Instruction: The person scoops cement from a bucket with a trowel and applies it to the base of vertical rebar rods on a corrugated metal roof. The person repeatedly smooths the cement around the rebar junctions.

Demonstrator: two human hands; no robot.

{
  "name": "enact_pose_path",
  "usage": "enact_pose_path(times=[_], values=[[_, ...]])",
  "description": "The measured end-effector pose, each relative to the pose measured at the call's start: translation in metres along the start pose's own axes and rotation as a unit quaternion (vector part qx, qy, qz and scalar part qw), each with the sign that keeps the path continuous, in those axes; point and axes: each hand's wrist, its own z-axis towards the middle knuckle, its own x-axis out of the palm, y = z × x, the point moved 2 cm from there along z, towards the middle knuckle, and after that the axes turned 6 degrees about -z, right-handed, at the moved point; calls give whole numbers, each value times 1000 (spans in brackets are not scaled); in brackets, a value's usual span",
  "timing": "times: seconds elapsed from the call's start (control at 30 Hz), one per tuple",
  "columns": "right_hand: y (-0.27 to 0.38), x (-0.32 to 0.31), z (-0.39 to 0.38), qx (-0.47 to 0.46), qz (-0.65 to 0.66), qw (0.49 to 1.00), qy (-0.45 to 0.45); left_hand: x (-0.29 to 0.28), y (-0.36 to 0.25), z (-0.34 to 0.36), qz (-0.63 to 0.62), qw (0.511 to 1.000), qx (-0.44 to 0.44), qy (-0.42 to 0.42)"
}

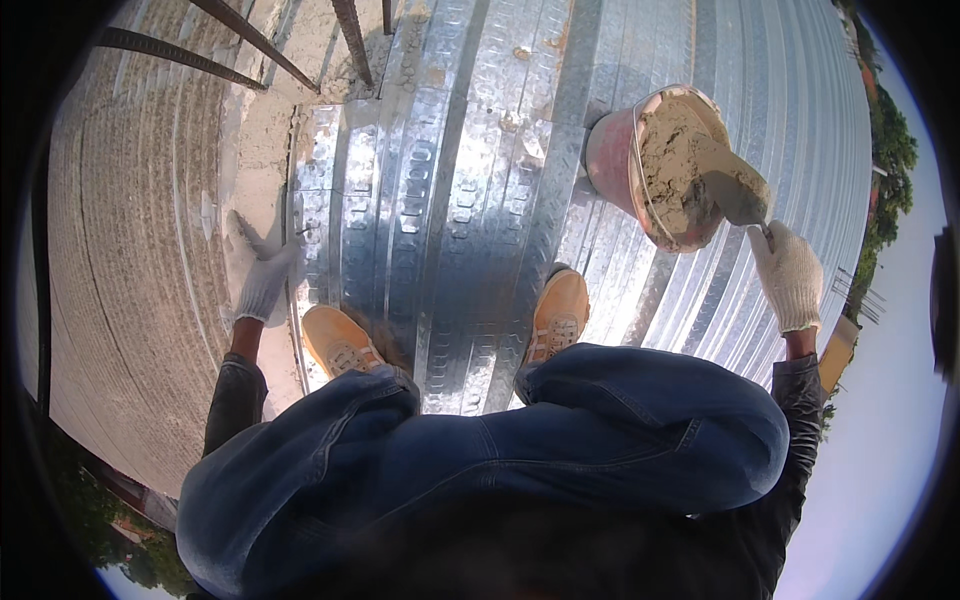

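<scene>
I crouch on a corrugated metal roof sheet (470,170) in blue jeans and orange shoes. My right hand (790,275), in a white knit glove, grips the handle of a trowel (735,195) whose blade lies in the grey mortar of a red bucket (650,165) at the upper right. My left hand (262,280), also gloved, rests flat on the left edge of the sheet beside a pale mortar strip (255,150), fingers spread and holding nothing.
A brick wall face (130,250) falls away on the left. Rusty steel bars (250,45) cross the top left. More ribbed sheeting (800,120) runs to the right, with trees and sky beyond its edge.
</scene>
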Motion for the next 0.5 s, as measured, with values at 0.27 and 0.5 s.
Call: enact_pose_path(times=[0.27,0.5], values=[[29,48,21,7,307,940,151,4,1,8,-19,994,78,70],[5,86,-11,74,488,844,210,4,-38,-20,181,958,160,-157]])
